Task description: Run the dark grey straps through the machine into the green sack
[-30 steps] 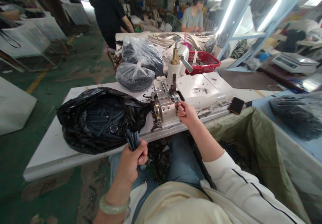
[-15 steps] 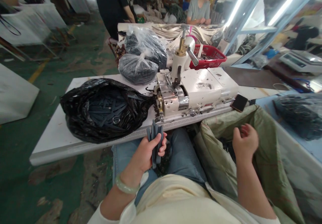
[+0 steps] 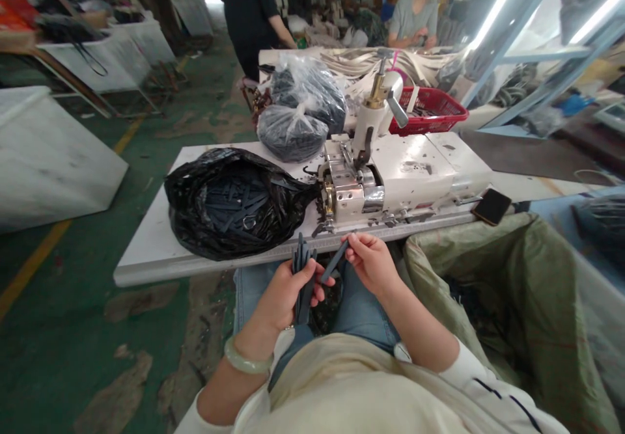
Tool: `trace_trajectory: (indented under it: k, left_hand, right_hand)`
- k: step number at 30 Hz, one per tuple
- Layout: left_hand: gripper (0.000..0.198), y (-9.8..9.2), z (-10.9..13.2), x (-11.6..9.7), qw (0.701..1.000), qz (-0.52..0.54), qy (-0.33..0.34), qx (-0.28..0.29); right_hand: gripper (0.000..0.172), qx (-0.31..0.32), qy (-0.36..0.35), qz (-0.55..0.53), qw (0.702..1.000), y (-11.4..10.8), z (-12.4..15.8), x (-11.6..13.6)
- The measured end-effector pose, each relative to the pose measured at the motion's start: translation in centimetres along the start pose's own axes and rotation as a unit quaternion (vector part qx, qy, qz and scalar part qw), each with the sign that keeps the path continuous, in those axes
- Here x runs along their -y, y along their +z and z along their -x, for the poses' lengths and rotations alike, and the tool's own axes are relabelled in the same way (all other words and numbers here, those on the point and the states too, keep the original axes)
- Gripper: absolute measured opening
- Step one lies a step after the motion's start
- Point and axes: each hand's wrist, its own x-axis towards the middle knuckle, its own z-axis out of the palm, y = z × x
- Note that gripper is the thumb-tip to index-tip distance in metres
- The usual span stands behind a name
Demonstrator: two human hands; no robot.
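Note:
My left hand [image 3: 293, 287] is closed around a bundle of dark blue-grey strips [image 3: 303, 252], held upright over my lap. Between thumb and fingers, my right hand [image 3: 370, 258] pinches a single strip [image 3: 336, 261] of the same colour, slanting down toward the left fingers. Just beyond both hands stands a white bench machine [image 3: 354, 200] with metal rollers and a tall post. Left of it, an open black plastic bag [image 3: 190, 226] lies on the table, full of similar strips [image 3: 234, 196].
Clear bags of dark pieces [image 3: 293, 135] sit behind the black bag. A red basket [image 3: 434, 125] is behind the machine. A phone [image 3: 492, 206] lies at the table's right end, above an open green sack [image 3: 424, 258]. Two people [image 3: 251, 17] are across the table.
My right hand has come left from over the green sack and now pinches one strip beside the bundle. My left hand keeps its grip. The view has turned slightly left.

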Motion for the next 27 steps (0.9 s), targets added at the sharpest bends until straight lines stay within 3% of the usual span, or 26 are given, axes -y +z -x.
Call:
trace_trajectory:
  k: [6,9,13,17,21,24,27]
  left_hand:
    - [0.035,0.7,-0.5,0.2,0.999,0.027,-0.020,0.041]
    - [0.033,1.3,-0.7,0.5,0.998,-0.033,0.056,-0.026]
    - [0.027,1.4,-0.6,0.7,0.969,-0.150,0.156,-0.119]
    - [0.026,1.3,-0.4,0.5,0.956,-0.189,0.169,-0.145]
    - [0.026,1.4,-0.6,0.1,0.964,-0.183,0.148,-0.125]
    - [0.025,1.2,-0.8,-0.1,0.969,-0.169,0.140,-0.110]
    - [0.025,0.9,-1.0,-0.2,0.975,-0.149,0.136,-0.092]
  right_hand:
    - [0.018,0.109,-0.005,-0.076,0.991,-0.8,0.2,0.7]
    - [0.023,0.147,0.029,-0.102,0.984,-0.8,0.8,0.4]
    - [0.029,0.148,0.044,-0.094,0.984,-0.8,0.9,-0.4]
    - [0.028,0.137,0.056,-0.084,0.985,-0.6,0.5,-1.1]
    - [0.030,0.131,0.043,-0.074,0.988,-0.8,-0.6,-1.1]
    - [0.031,0.056,-0.014,-0.029,0.998,-1.4,-2.9,0.1]
    - [0.035,-0.034,-0.021,0.031,0.999,-2.0,-5.9,2.0]
